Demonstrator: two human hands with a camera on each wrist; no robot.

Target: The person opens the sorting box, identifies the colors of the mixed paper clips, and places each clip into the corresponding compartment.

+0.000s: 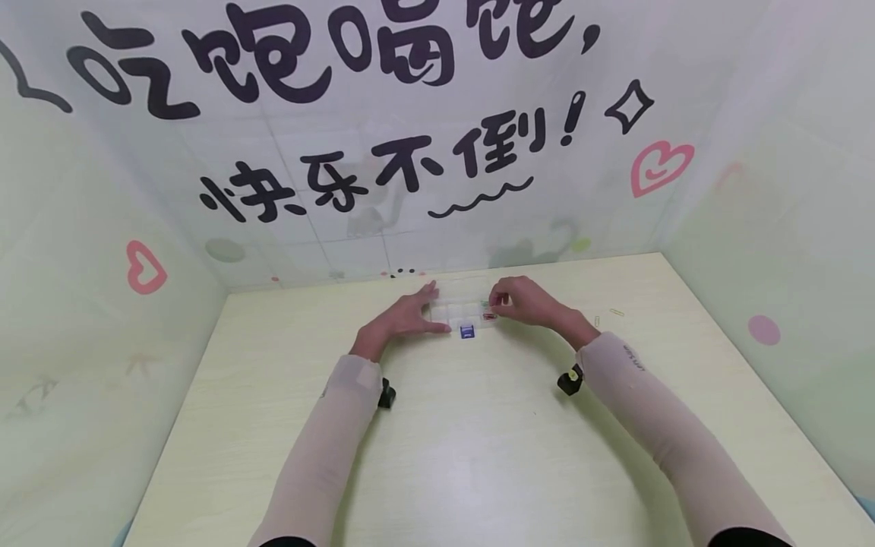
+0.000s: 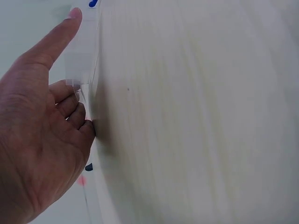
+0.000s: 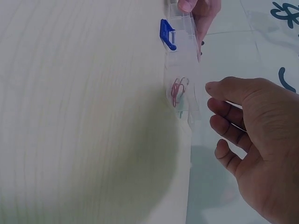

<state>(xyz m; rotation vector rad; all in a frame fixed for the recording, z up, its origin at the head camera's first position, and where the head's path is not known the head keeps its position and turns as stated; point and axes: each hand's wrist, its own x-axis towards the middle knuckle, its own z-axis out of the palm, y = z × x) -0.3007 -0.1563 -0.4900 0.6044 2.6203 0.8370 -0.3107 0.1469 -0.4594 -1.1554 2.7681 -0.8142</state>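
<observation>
A clear plastic compartment box with a blue latch lies at the back of the table, its clear lid raised behind it. My left hand holds the box's left end, thumb along the front edge and a finger at the back corner. In the left wrist view, that thumb overlaps the clear plastic. Pink-red and green paper clips lie in the right-end compartment. Close over that end is my right hand, its fingers loosely bent; nothing shows between them in the right wrist view.
Two loose paper clips lie on the table right of the right hand. A printed cloth hangs just behind the box, and cloth walls flank the pale wooden table.
</observation>
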